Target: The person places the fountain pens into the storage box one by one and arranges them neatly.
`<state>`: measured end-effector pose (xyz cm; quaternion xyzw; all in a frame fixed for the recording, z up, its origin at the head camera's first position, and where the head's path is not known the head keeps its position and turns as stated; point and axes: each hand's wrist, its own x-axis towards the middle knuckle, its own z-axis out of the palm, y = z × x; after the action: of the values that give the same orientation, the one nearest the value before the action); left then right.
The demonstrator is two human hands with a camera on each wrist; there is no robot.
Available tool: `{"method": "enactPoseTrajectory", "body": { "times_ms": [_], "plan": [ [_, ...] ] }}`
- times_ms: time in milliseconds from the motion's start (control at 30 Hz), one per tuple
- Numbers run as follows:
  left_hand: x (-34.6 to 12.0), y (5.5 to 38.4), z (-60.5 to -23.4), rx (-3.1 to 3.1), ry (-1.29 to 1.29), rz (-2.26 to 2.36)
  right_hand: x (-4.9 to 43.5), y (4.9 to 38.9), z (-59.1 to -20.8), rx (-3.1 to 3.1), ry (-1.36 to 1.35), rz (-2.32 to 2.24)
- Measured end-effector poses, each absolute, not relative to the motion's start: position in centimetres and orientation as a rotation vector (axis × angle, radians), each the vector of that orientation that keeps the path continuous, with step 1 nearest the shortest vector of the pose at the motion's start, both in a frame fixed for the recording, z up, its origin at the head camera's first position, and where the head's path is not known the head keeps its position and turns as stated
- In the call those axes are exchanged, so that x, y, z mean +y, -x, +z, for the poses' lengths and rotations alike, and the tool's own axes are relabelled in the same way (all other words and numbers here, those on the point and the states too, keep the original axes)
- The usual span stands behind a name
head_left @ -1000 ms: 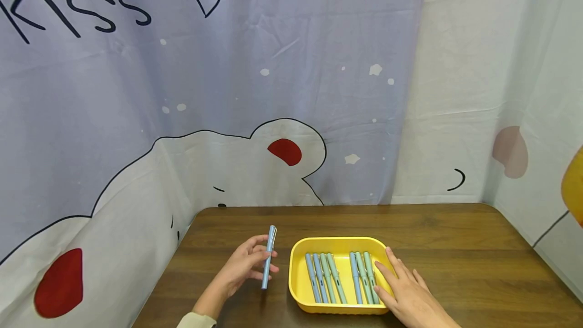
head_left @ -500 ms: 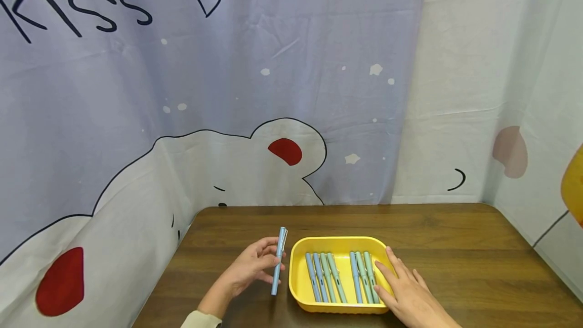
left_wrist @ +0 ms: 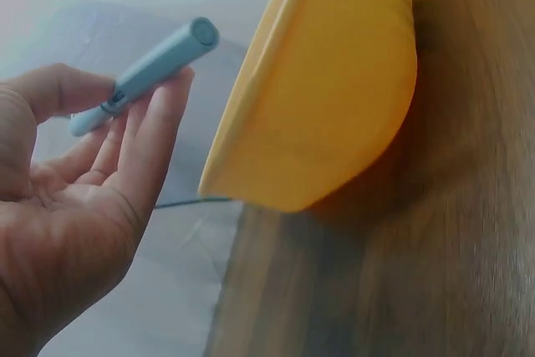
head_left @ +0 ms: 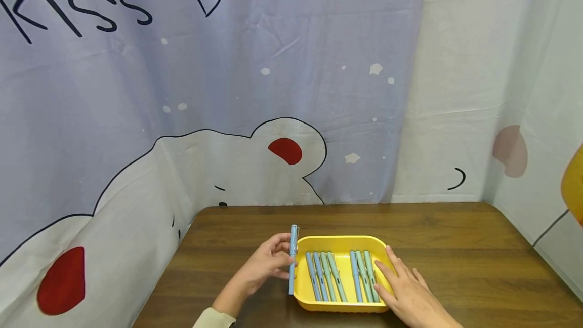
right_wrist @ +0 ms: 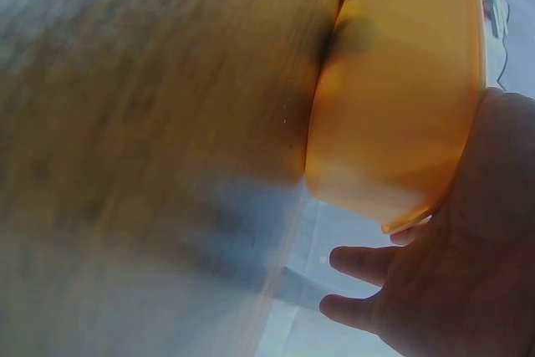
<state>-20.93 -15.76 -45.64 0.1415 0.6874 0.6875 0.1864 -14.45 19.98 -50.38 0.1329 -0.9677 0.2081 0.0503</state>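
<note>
My left hand (head_left: 268,263) pinches a light blue pen (head_left: 292,262) with a metal clip between thumb and fingers. In the head view the pen stands nearly upright and overlaps the left rim of a yellow tray (head_left: 339,309). The left wrist view shows the pen (left_wrist: 159,68) raised beside the tray's outer wall (left_wrist: 334,98). My right hand (head_left: 410,287) rests with spread fingers on the tray's right rim. Inside the tray lie two groups of pens: blue pens (head_left: 317,277) and green pens (head_left: 332,277) at left, a blue pen (head_left: 356,277) with green pens (head_left: 367,277) at right.
The tray stands on a brown wooden table (head_left: 437,237). Behind the table hangs a printed curtain (head_left: 291,85) with cartoon figures and lettering. Between the two pen groups a strip of the tray's yellow floor (head_left: 344,270) shows.
My left hand has moved right with the blue pen, from over the table to the tray's left rim. The right hand and the pens in the tray have stayed in place.
</note>
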Motion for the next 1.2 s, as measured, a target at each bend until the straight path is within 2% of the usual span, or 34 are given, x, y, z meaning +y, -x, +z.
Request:
{"method": "enactPoseTrajectory", "body": {
  "times_ms": [1200],
  "plan": [
    [-6.2,21.4,-46.5,2.064,-0.294,1.782,19.9,14.2,-50.1,-2.872,-0.414,0.527]
  ]
}}
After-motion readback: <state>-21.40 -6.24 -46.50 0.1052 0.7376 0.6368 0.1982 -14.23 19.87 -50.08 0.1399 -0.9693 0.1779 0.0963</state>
